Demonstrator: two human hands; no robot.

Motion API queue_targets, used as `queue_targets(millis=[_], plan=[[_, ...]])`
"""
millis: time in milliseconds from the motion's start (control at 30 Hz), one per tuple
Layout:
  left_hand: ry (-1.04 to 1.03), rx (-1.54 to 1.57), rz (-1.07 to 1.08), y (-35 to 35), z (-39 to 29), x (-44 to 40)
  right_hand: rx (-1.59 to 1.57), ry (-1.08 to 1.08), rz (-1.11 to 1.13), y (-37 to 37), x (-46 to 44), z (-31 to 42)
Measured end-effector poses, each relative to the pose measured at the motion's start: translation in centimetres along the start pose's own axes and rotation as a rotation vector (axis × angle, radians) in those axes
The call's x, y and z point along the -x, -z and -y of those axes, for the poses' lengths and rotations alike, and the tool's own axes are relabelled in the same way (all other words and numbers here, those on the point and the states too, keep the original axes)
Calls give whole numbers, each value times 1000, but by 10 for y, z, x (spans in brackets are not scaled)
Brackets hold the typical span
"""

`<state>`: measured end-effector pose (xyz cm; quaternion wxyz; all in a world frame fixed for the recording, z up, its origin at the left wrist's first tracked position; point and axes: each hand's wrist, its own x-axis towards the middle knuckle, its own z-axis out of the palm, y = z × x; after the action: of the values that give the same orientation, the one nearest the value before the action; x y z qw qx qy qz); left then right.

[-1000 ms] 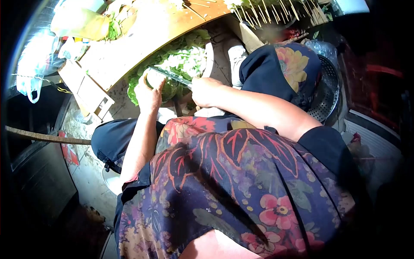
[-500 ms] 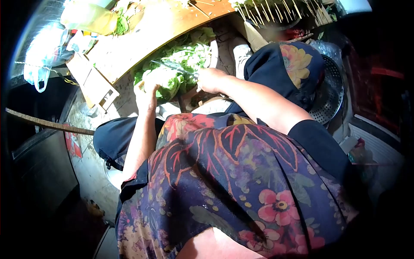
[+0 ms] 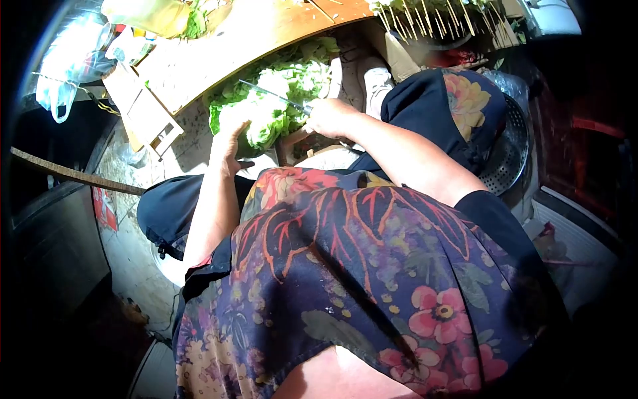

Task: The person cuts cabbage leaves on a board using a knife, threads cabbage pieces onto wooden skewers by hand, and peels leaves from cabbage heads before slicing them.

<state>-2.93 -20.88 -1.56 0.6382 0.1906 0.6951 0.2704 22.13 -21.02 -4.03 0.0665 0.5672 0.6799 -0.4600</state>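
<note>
Leafy green vegetable pieces (image 3: 292, 76) fill a container below the table edge, brightly lit. My right hand (image 3: 331, 118) is closed around the handle of a knife (image 3: 274, 94), whose blade points left over the greens. At the left side of a larger green head (image 3: 260, 120), my left hand (image 3: 229, 147) has its thumb and fingers apart. Glare washes out part of its fingers, and the palm side is beside the head's lower left.
An orange table (image 3: 246, 36) curves across the top, with a yellowish bag (image 3: 149, 14) and sticks on it. Skewered greens (image 3: 432, 16) are at the upper right. A perforated metal basin (image 3: 508, 149) stands beside my right knee. A wooden frame (image 3: 143, 110) is at the left.
My left hand has opened and come slightly down from the green head. The knife has lifted off the head and is now held over the greens. The view has shifted slightly.
</note>
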Motion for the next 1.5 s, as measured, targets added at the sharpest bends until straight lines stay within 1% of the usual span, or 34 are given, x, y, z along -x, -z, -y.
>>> queue_targets(millis=[33, 67, 100, 133, 167, 200, 267, 333, 400, 467, 533, 567, 600, 667, 700, 733, 767, 800, 867, 900, 933, 1033, 1067, 1100, 1133, 1200, 1233, 1267, 1333, 1367, 1400, 1467, 1500], plan=[[50, 21, 24, -7, -9, 15, -44, -93, -28, 3, 8, 9], [98, 42, 47, -10, -13, 22, -42, -89, -25, 0, 8, 10], [100, 43, 43, -7, -8, 17, -5, -78, -57, -5, 7, 11], [37, 94, 65, -4, 0, 7, 29, -69, -89, -7, 7, 13], [-27, 144, 87, -2, 8, -1, 54, -96, -75, -8, 5, 15], [-27, 143, 85, -1, 13, -2, 53, -94, -74, -8, 5, 15], [-130, 141, 39, 2, 22, -2, 23, -82, -122, -7, 4, 12], [-147, 103, 25, 4, 25, 9, -16, -100, -85, -1, 3, 11], [-271, 189, 107, 11, 37, 5, -60, -125, -48, 1, -2, 6], [-260, 177, 147, 16, 43, 11, 1, -75, -76, -5, -13, -6], [-186, 472, 253, 23, 42, 20, 7, -72, -78, -6, -15, -7], [-176, 551, 348, 26, 42, 26, 13, -70, -80, -8, -16, -7], [-205, 620, 376, 26, 41, 33, 11, -67, -82, -15, -24, -14], [-164, 739, 450, 27, 28, 53, 218, 133, -78, -32, -43, -33], [-144, 785, 397, 21, 19, 66, 218, 136, -83, -25, -34, -25], [-160, 769, 320, 20, 16, 69, 120, 31, -93, -11, -17, -8], [-188, 758, 331, 21, 16, 71, 21, -73, -102, -3, -7, 2], [-215, 748, 342, 22, 15, 72, 20, -69, -108, -3, -7, 3], [-203, 741, 316, 24, 15, 69, 73, -63, -17, -2, -12, 3], [-178, 736, 286, 24, 15, 69, -7, -131, 9, 9, 1, 13], [-179, 733, 289, 23, 14, 69, -8, -132, 5, 9, 1, 13], [-203, 767, 279, 20, 13, 70, 20, -88, -21, -1, -10, -1], [-206, 767, 282, 20, 12, 69, 117, 46, -88, -16, -22, -17], [-210, 764, 241, 19, 11, 67, 215, 180, -153, -23, -28, -27], [-213, 761, 199, 18, 11, 66, 219, 180, -155, -12, -15, -18], [-207, 777, 240, 25, 15, 56, 141, -70, -282, 14, 22, 6], [-198, 787, 275, 27, 16, 53, 153, -130, -307, 31, 43, 22], [-199, 787, 277, 25, 14, 55, 155, -130, -308, 32, 44, 20], [-232, 727, 240, 19, 9, 60, 253, -181, -422, 33, 41, 16], [-222, 764, 334, 25, 12, 54, 252, -199, -406, 30, 35, 13], [-220, 797, 345, 21, 9, 58, 252, -195, -406, 24, 28, 8], [-241, 770, 437, 34, 21, 40, 216, -226, -461, 14, 17, -1], [-255, 737, 447, 31, 19, 46, 129, -252, -369, 14, 16, -2]])
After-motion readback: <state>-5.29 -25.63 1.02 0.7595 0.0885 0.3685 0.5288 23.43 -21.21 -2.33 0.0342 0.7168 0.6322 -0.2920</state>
